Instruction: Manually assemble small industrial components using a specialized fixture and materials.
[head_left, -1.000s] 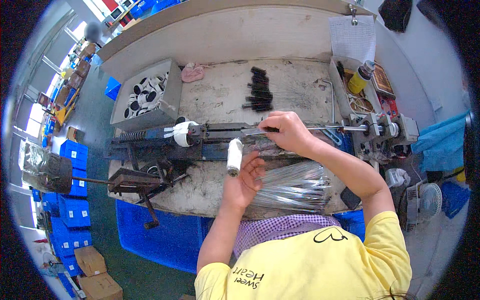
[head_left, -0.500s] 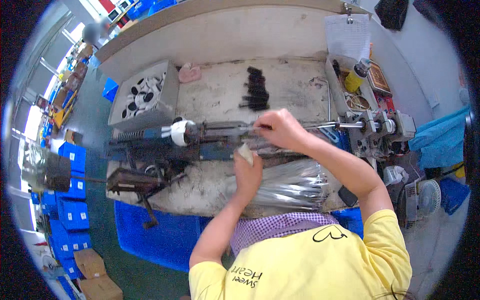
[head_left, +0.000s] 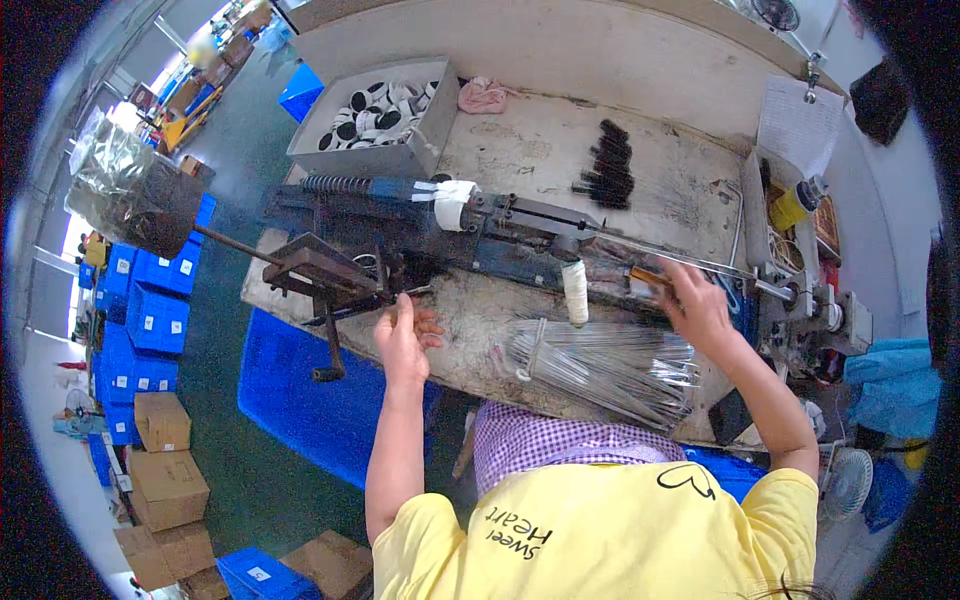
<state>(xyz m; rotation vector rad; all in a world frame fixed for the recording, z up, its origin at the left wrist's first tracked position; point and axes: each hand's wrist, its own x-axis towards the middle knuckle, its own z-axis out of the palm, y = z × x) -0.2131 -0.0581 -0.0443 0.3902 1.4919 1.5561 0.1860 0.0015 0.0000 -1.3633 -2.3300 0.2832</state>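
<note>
My left hand (head_left: 405, 338), fingers apart and holding nothing, hovers at the bench's front edge beside a dark metal crank handle (head_left: 333, 350). Further right, my right hand (head_left: 697, 308) has its fingers bent against the end of a short brown stick-like piece (head_left: 646, 275); its exact kind is unclear. Between the hands, a lever handle wrapped in white cloth (head_left: 576, 294) sticks out from a long dark bench machine (head_left: 500, 245). A thin metal rod (head_left: 680, 257) runs along the machine's right side. A white ring-shaped part (head_left: 455, 206) with white strips sits on the machine.
A bundle of thin metal rods (head_left: 605, 365) lies near the front edge. Behind the machine stand a grey bin (head_left: 430, 145) of white and black parts and a row of black pieces (head_left: 608, 168). A yellow bottle (head_left: 795, 203) stands at right, a blue tub (head_left: 300, 390) below.
My left hand has let go of the white-wrapped handle and moved left to the crank. My right hand has moved right, along the rod. The view has shifted too.
</note>
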